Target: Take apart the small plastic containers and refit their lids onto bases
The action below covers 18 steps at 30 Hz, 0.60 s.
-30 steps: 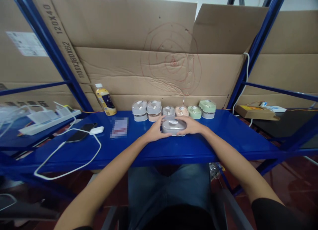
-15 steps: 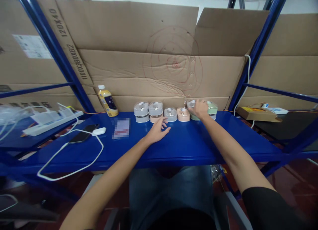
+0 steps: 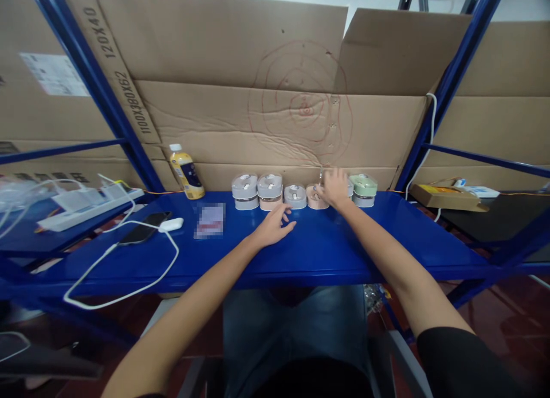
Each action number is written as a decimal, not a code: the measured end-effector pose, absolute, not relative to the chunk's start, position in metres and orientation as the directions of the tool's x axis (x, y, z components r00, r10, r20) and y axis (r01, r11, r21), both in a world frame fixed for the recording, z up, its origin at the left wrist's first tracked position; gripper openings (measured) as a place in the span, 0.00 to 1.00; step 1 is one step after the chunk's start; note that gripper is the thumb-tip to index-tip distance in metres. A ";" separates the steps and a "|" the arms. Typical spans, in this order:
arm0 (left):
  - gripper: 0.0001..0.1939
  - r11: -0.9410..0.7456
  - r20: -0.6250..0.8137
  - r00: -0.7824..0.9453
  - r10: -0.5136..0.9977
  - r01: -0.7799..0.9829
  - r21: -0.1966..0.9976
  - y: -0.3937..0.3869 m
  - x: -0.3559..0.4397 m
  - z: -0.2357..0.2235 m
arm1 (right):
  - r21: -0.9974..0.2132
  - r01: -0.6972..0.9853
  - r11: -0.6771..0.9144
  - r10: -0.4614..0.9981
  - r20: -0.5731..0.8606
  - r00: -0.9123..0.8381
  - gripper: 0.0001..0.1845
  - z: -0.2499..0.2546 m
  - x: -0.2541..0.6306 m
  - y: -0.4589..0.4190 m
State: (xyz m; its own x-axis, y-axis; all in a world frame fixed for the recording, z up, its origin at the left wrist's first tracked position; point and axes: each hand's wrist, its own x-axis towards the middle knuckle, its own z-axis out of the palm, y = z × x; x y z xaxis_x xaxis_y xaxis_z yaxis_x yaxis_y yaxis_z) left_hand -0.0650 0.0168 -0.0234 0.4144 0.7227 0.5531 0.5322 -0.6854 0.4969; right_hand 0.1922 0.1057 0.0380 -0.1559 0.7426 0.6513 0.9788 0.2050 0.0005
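A row of small rounded cases with clear lids stands along the back of the blue shelf. From the left come a grey stack [image 3: 245,192], a stack of grey over pink [image 3: 270,192], a single grey case [image 3: 295,197] and a single pink case [image 3: 314,199]. My right hand [image 3: 337,188], slightly blurred, reaches over the pink case with thumb and fingers apart, largely hiding the stack behind it. To its right is a stack of green over grey [image 3: 364,190]. My left hand [image 3: 273,225], fingers spread, hovers or rests in front of the grey-over-pink stack, holding nothing.
A yellow drink bottle [image 3: 187,173] stands back left. Nearby lie a blurred-out card [image 3: 210,220], a dark phone [image 3: 146,228] and a white cable [image 3: 174,266]. Cardboard [image 3: 215,117] walls the back, and blue posts [image 3: 466,66] frame both sides. A flat carton [image 3: 447,197] lies at right.
My right hand has moved left, from the stack beside the green case to above the single pink case. The left hand stays about where it was; the cases keep their places.
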 end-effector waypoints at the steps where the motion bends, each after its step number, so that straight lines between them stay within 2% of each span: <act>1: 0.21 -0.688 0.558 0.413 0.719 0.537 0.489 0.017 -0.065 -0.023 | 0.054 0.954 0.293 0.752 0.604 -0.265 0.34 0.037 0.181 0.103; 4: 0.19 -0.699 0.581 0.410 0.703 0.548 0.460 0.017 -0.067 -0.022 | 0.145 0.867 0.477 0.748 0.452 -0.487 0.38 0.032 0.146 0.095; 8: 0.17 -0.704 0.629 0.377 0.680 0.574 0.417 0.018 -0.069 -0.019 | 0.141 0.854 0.502 0.793 0.321 -0.519 0.43 0.018 0.120 0.083; 12: 0.15 -0.695 0.684 0.306 0.662 0.593 0.407 0.017 -0.070 -0.015 | 0.084 0.815 0.573 0.743 0.366 -0.560 0.41 0.006 0.134 0.053; 15: 0.17 -0.701 0.719 0.267 0.641 0.585 0.408 0.015 -0.068 -0.012 | 0.000 0.751 0.660 0.678 0.429 -0.597 0.37 0.005 0.151 0.024; 18: 0.23 -0.718 0.721 0.276 0.635 0.555 0.420 0.014 -0.069 -0.012 | -0.105 0.814 0.571 0.744 0.486 -0.459 0.37 0.012 0.153 0.000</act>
State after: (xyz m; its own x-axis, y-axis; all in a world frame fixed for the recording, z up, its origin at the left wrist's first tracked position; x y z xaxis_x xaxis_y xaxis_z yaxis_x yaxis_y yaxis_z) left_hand -0.0685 0.0139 -0.0120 0.2762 0.6350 0.7215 0.5547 -0.7183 0.4198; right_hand 0.1532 -0.0003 0.0122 -0.4586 0.7441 0.4858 0.8145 0.5706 -0.1052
